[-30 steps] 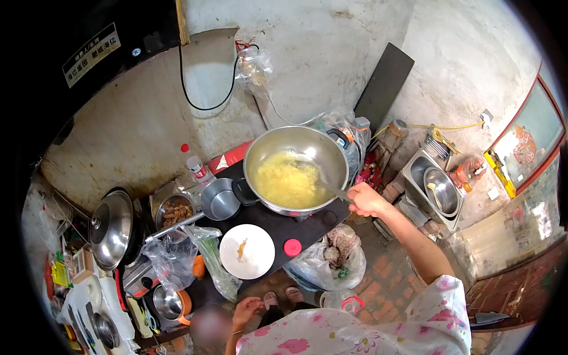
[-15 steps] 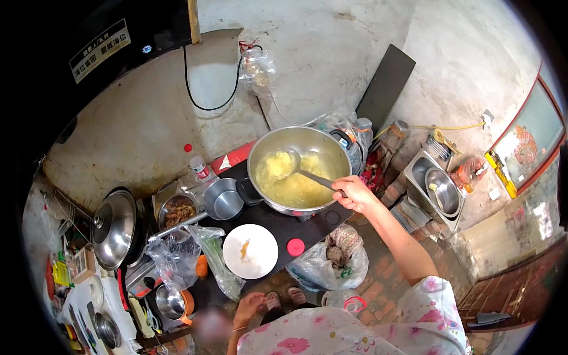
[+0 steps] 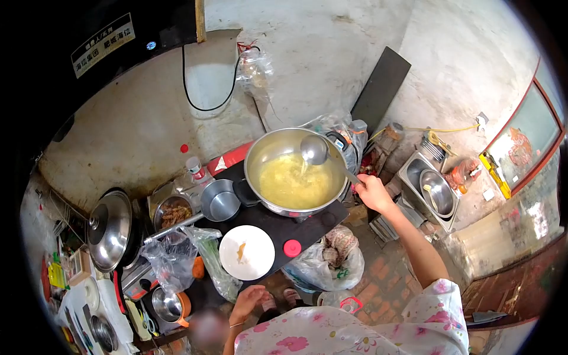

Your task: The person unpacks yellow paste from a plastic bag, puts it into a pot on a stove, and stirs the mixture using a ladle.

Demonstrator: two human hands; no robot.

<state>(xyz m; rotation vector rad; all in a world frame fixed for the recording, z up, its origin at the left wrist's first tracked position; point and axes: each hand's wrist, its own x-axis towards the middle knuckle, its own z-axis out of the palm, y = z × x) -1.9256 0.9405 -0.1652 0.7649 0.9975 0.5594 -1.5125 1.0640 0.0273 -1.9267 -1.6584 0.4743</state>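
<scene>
My right hand (image 3: 373, 193) is wrapped round the handle of a metal ladle (image 3: 314, 150). The ladle's bowl is tipped above a wide steel pot (image 3: 273, 144), and liquid runs from it into the pot. Pale yellow soup (image 3: 290, 183) with soft yellow pieces fills the pot's bottom. Low by the counter's front edge, my left hand (image 3: 248, 300) hangs with loosely bent fingers and holds nothing. A white plate (image 3: 260, 260) with a small brownish piece on it lies in front of the pot. A red lid (image 3: 291, 248) is beside the plate.
Left of the pot stand a grey saucepan (image 3: 220, 200), a bag of green vegetables (image 3: 218, 269) and a lidded wok (image 3: 110, 231). An orange-handled pot (image 3: 168, 305) sits near the counter edge. Below the counter is a filled plastic bag (image 3: 322, 275); a sink (image 3: 414, 167) stands right.
The ladle has come up out of the soup and turned over, pouring liquid back. My right hand has moved slightly right. The yellow lump seen at the ladle is now spread in the soup.
</scene>
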